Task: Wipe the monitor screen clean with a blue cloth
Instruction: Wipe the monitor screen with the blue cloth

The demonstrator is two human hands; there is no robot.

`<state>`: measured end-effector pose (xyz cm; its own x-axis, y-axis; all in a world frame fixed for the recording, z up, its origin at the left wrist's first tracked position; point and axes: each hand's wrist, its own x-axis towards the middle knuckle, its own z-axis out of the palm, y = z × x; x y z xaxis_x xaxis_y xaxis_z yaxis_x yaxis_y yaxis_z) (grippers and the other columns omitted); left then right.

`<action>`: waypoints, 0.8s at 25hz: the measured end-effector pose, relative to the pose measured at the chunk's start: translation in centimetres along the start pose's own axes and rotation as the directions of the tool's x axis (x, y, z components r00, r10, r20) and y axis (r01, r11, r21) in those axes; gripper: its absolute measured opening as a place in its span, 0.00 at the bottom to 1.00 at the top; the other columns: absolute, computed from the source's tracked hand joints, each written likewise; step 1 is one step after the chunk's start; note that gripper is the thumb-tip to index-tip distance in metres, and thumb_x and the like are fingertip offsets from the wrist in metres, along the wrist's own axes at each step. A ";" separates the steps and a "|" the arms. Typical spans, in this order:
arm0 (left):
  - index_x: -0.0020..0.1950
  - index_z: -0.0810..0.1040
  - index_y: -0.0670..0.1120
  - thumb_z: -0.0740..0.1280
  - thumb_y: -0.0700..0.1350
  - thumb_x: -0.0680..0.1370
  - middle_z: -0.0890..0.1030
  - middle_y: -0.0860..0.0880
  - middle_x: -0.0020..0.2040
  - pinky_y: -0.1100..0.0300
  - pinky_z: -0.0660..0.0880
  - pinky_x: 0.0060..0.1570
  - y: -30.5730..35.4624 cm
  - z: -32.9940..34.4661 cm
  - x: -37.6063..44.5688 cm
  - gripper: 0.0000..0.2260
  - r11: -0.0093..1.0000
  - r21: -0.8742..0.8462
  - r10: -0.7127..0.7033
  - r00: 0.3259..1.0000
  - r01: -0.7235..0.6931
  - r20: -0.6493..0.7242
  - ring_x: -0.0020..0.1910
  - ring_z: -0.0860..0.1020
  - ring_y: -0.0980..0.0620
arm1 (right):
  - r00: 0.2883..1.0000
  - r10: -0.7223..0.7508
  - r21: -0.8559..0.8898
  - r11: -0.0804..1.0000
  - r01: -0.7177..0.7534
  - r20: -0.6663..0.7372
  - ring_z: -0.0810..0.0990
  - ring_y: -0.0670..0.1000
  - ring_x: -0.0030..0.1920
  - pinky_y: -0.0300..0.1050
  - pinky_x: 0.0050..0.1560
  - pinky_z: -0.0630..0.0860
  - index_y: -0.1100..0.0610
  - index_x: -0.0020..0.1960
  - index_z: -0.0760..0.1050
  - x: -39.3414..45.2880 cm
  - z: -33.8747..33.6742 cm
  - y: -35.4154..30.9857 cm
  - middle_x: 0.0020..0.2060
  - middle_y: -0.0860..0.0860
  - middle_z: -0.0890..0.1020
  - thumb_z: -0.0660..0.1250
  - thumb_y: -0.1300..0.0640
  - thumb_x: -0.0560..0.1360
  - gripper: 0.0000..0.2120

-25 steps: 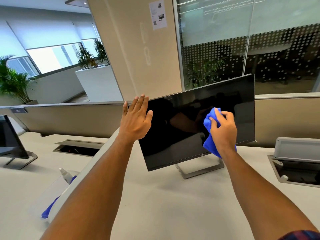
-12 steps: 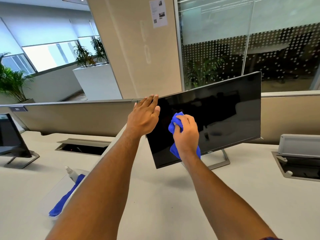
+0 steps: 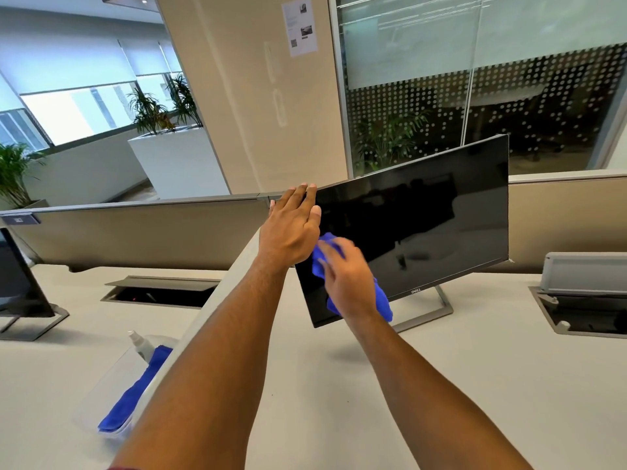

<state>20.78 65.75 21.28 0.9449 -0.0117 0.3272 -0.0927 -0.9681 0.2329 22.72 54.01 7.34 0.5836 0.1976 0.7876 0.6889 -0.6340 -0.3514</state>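
Head view: your right hand (image 3: 349, 286) grips the blue cloth (image 3: 381, 301) at the screen's (image 3: 424, 225) lower-left; unwiped glass stretches rightward; your flat left hand (image 3: 291, 228) braces the upper-left corner.

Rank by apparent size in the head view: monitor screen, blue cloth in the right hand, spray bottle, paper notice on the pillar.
1. monitor screen
2. blue cloth, partly hidden by the right hand
3. paper notice
4. spray bottle, only partly visible
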 end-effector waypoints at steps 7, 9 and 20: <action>0.84 0.49 0.51 0.45 0.54 0.86 0.49 0.51 0.84 0.47 0.42 0.81 0.3 -0.3 -0.1 0.25 1.000 -0.010 -0.003 1.000 0.003 0.005 0.82 0.45 0.52 | 0.982 0.188 -0.104 0.977 -0.187 -0.001 0.80 0.54 0.49 0.49 0.46 0.82 0.60 0.65 0.76 0.4 -4.8 6.9 0.59 0.57 0.77 0.67 0.62 0.78 0.15; 0.84 0.49 0.51 0.45 0.54 0.86 0.49 0.52 0.84 0.46 0.43 0.81 0.5 -0.1 -0.2 0.25 1.000 -0.001 -0.006 1.000 0.006 -0.004 0.82 0.45 0.53 | 0.990 0.065 -0.160 0.986 -0.045 0.121 0.79 0.55 0.50 0.49 0.46 0.82 0.59 0.64 0.75 0.6 -5.9 8.5 0.60 0.56 0.76 0.66 0.61 0.79 0.14; 0.84 0.51 0.51 0.48 0.55 0.86 0.52 0.52 0.83 0.46 0.47 0.81 0.9 -0.4 -0.3 0.26 0.999 0.034 -0.019 0.999 0.020 -0.030 0.82 0.47 0.54 | 0.991 0.066 -0.269 0.963 -0.032 0.119 0.80 0.56 0.46 0.50 0.42 0.81 0.61 0.62 0.76 2.6 -10.9 15.8 0.58 0.58 0.77 0.66 0.63 0.79 0.13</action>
<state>20.26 65.01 21.76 0.9367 0.0141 0.3498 -0.0632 -0.9760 0.2084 30.47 36.38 9.36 0.6747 0.2432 0.6969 0.5293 -0.8175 -0.2272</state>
